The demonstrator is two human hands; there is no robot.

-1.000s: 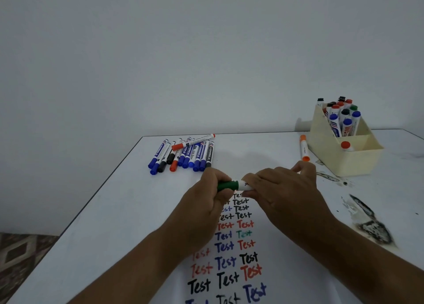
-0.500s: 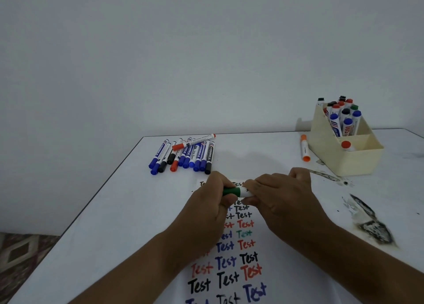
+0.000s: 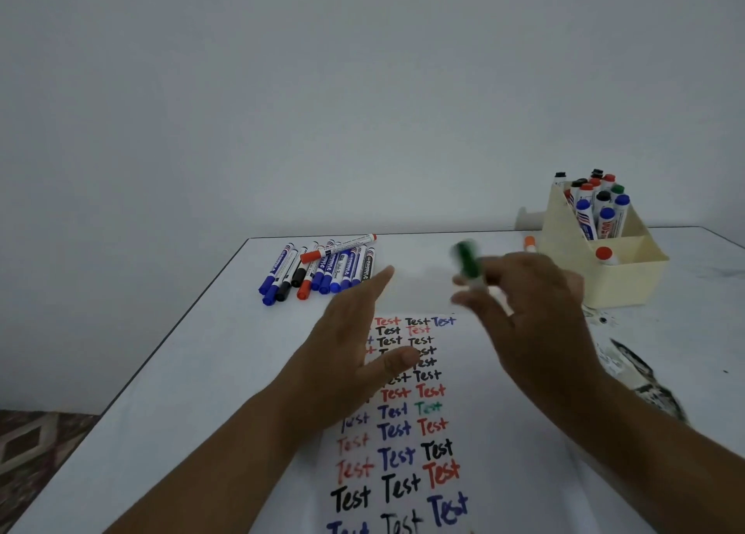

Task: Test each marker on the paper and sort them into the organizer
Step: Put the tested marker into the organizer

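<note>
My right hand [image 3: 536, 324] holds a green-capped marker [image 3: 467, 258] upright in its fingers, blurred by motion, above the far end of the paper [image 3: 500, 380]. My left hand [image 3: 350, 356] hovers over the paper's left side with fingers straight and holds nothing. The paper is covered with "Test" written in black, red, blue and green. A cream organizer [image 3: 604, 267] stands at the back right with several capped markers upright in its rear compartment and one red-capped marker in the front one. A pile of loose markers [image 3: 322, 267] lies at the back left.
An orange-capped marker [image 3: 529, 243] lies just left of the organizer, mostly hidden by my right hand. Black ink smears [image 3: 641, 376] stain the white table [image 3: 181, 372] at the right. The table's left edge drops to a patterned floor [image 3: 36, 445].
My left hand let go of the green cap and opened, moving left. My right hand lifted the capped marker up and to the right, toward the organizer.
</note>
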